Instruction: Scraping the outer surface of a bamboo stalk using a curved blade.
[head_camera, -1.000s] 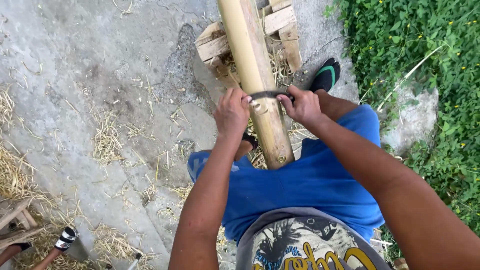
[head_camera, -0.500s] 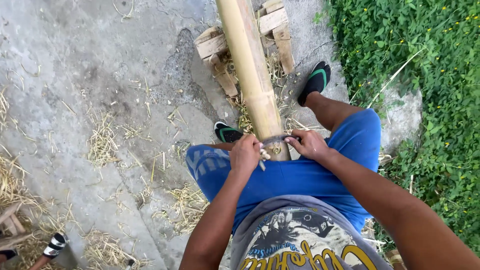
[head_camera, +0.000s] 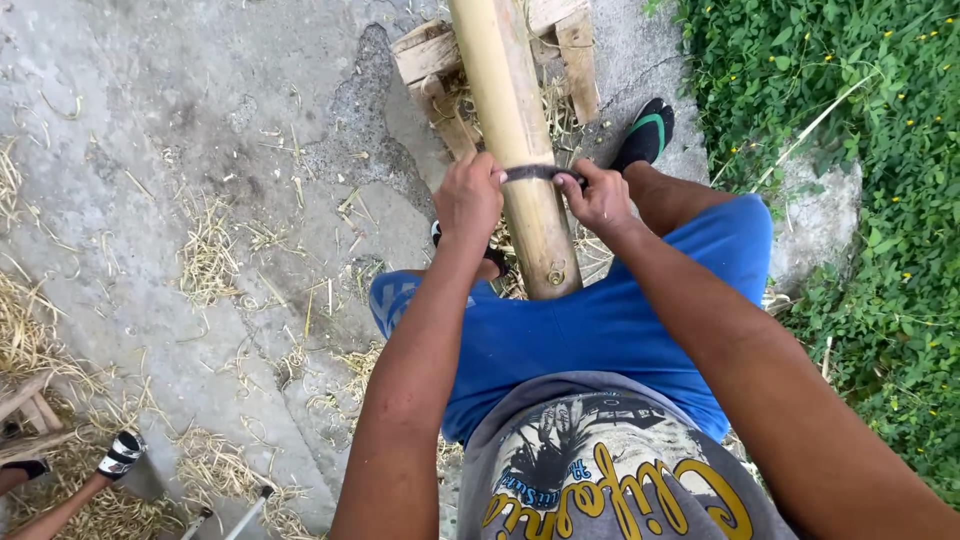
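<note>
across bamboo pole (head_camera: 515, 120), curved blade (head_camera: 530, 173), left hand (head_camera: 468, 198), right hand (head_camera: 600, 198) gripping ends

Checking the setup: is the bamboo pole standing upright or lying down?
Lying down: the pole slants low across a wooden stand, blade across it.

soft, even daylight falls from overhead, casting only faint shadows on the concrete ground (head_camera: 200, 120), with sharp focus and slight wide-angle stretching at the edges.
</note>
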